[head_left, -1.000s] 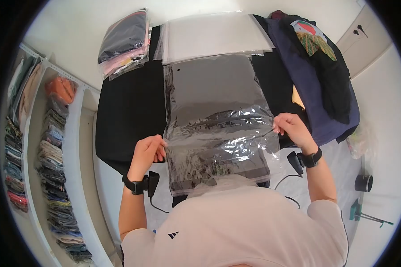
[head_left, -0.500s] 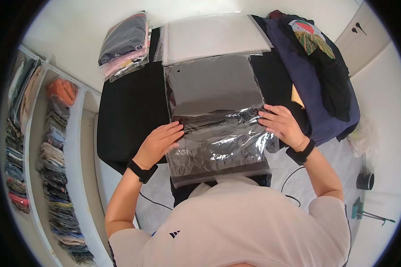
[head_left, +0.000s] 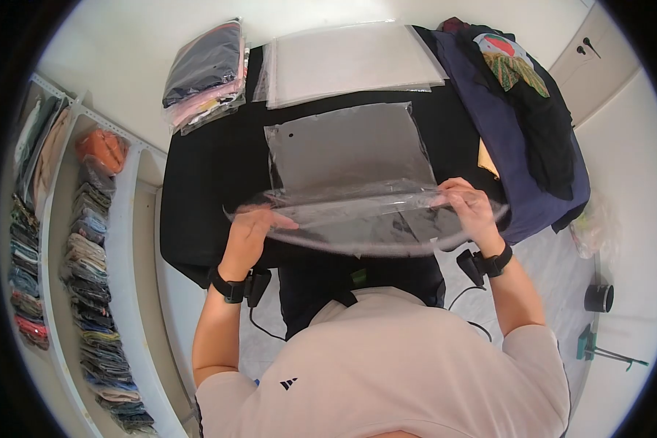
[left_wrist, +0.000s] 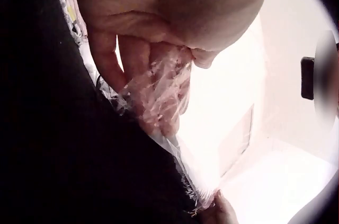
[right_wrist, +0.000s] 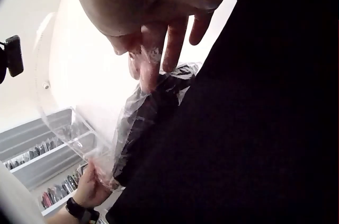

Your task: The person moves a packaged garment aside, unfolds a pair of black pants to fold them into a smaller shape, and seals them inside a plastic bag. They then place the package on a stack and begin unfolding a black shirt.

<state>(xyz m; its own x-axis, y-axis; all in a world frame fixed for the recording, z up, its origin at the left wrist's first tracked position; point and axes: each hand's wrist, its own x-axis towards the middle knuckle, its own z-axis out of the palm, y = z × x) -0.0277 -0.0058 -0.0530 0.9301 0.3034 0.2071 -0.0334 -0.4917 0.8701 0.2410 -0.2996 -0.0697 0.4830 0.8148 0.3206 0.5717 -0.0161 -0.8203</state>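
A clear plastic bag (head_left: 358, 226) with a dark grey folded garment (head_left: 350, 150) inside lies on the black-covered table. Its near end is raised off the table and bows out towards the person. My left hand (head_left: 252, 235) grips the raised plastic at the left side; in the left wrist view crumpled film (left_wrist: 161, 89) lies against the fingers. At the opposite side my right hand (head_left: 471, 210) pinches the film between thumb and fingers, with the other fingers spread, as the right wrist view shows. The far part of the bag lies flat.
Flat clear bags (head_left: 350, 62) are stacked at the table's back. Packed garments (head_left: 204, 66) stand in a pile at back left. Loose dark clothes (head_left: 533, 131) cover the right end. Shelves of bagged clothes (head_left: 98, 292) line the left wall.
The bag's near end lay flat over the table's front edge, and both hands pressed on it with straight fingers half a second ago. Now both hands hold that end raised and folded up.
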